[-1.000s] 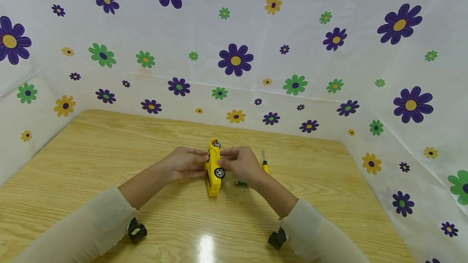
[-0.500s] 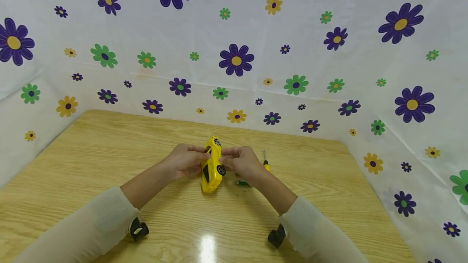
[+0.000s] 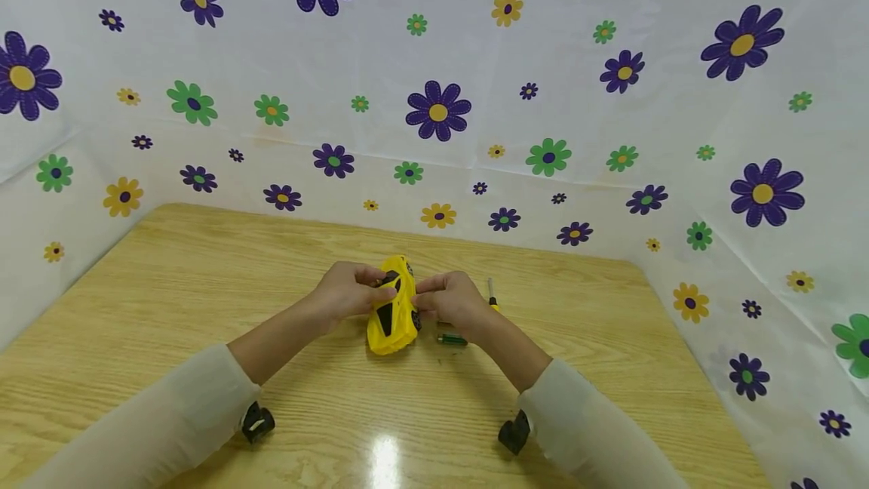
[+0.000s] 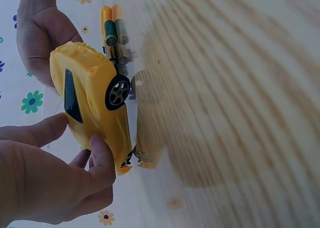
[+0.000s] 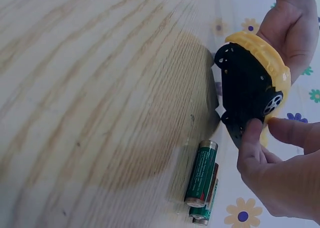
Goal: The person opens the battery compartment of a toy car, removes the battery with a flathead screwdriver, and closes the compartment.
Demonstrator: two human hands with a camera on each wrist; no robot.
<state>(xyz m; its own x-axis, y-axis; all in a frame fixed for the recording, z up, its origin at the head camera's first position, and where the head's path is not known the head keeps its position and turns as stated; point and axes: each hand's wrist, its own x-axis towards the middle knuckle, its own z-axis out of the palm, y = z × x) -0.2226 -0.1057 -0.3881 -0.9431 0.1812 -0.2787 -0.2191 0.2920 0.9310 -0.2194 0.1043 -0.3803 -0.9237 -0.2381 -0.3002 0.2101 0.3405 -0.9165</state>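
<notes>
A yellow toy car (image 3: pixel 402 329) with dark windows is held between both hands near the middle of the table, its roof turned mostly up. My left hand (image 3: pixel 345 294) grips its left side, thumb over the top. On the other side my right hand (image 3: pixel 453 302) pinches the car's lower edge by a wheel. In the right wrist view the black underside (image 5: pixel 245 80) of the car shows, tilted toward that camera, with the right hand's fingers (image 5: pixel 254 133) against it. The left wrist view shows a side wheel (image 4: pixel 118 92) just over the tabletop.
Green batteries (image 5: pixel 202 173) lie on the wooden table (image 3: pixel 305 413) beside the right hand. Behind that hand a screwdriver (image 3: pixel 492 299) with a yellow handle is partly hidden. A white flowered cloth (image 3: pixel 380 66) hangs around the table's back and sides.
The car has rolled from lying on its side, wheels facing right, to roof mostly up. Its near end has swung slightly left. Both hands have kept their hold.
</notes>
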